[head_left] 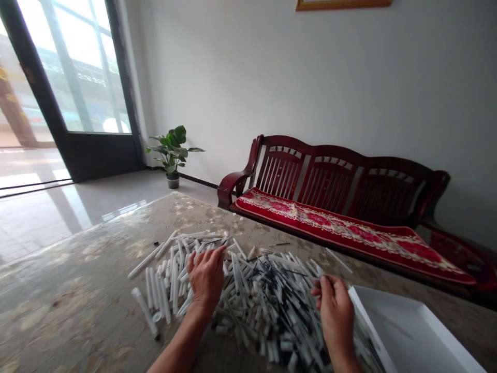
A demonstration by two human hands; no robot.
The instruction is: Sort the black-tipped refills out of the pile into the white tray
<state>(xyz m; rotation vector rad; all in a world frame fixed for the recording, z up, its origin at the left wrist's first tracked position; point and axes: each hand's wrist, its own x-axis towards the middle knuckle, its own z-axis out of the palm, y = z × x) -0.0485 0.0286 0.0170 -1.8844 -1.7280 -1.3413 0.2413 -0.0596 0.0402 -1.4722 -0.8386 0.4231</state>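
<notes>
A loose pile of pen parts lies on the table: white plastic pen barrels [175, 282] to the left, and thin dark refills [281, 287] mixed with shorter pale pieces in the middle. My left hand [207, 277] is over the barrels, back up, its fingers bent and close together. Its fingertips are partly hidden, and what they hold, if anything, does not show clearly. At the pile's right side, my right hand [337, 305] is closed in a pinch between thumb and fingers. Pale pieces lie right behind those fingertips, so I cannot make out what is in the pinch.
A white shallow box [423, 331] stands at the right, beside my right hand. The patterned tablecloth [85, 305] covers the table. Behind are a dark red wooden bench [330, 178] with a red floral cover [310, 215], a potted plant [173, 155] and a glass door [89, 77].
</notes>
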